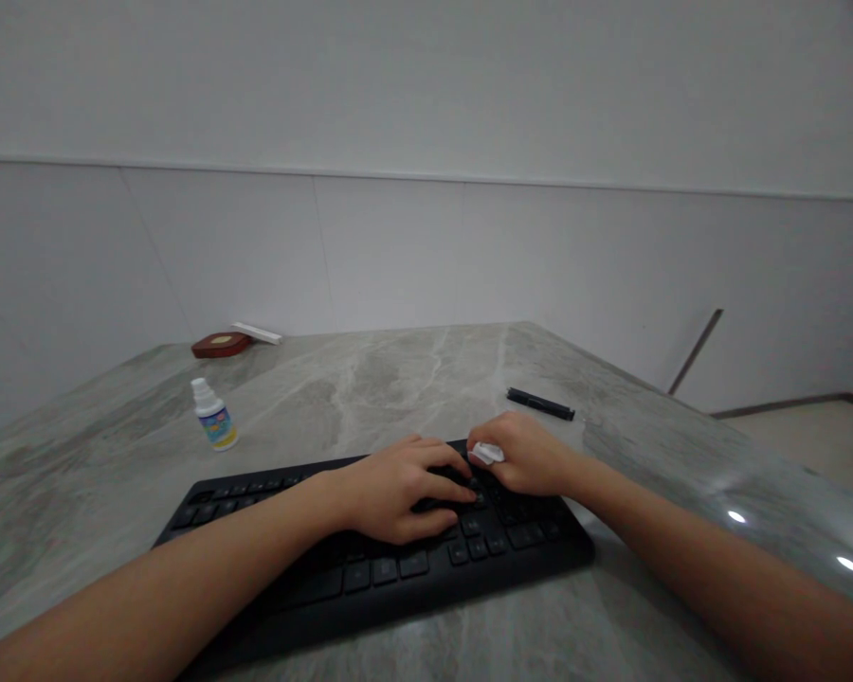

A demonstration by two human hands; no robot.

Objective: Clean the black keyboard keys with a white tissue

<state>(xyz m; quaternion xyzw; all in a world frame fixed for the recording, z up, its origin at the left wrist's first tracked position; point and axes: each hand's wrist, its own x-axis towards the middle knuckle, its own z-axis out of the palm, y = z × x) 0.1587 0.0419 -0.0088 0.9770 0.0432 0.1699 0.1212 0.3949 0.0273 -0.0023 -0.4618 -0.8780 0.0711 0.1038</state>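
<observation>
A black keyboard [370, 606] lies at a slant on the marbled table, both forearms reaching over it. My left hand [405, 488] rests on its keys right of the middle, fingers apart and holding nothing. Close beside it, my right hand [526, 455] is closed around a crumpled white tissue [487, 454], at the keyboard's upper right. Part of the tissue sticks out between thumb and fingers; the rest is hidden in the hand. Many keys on the left are covered by my left forearm.
To the left stands a small white spray bottle [214, 417] with a colourful label. A black pen-like object [540, 404] lies beyond my right hand. A reddish-brown case [220, 345] and a white flat strip [257, 333] lie at the table's [390, 379] back left, near the wall.
</observation>
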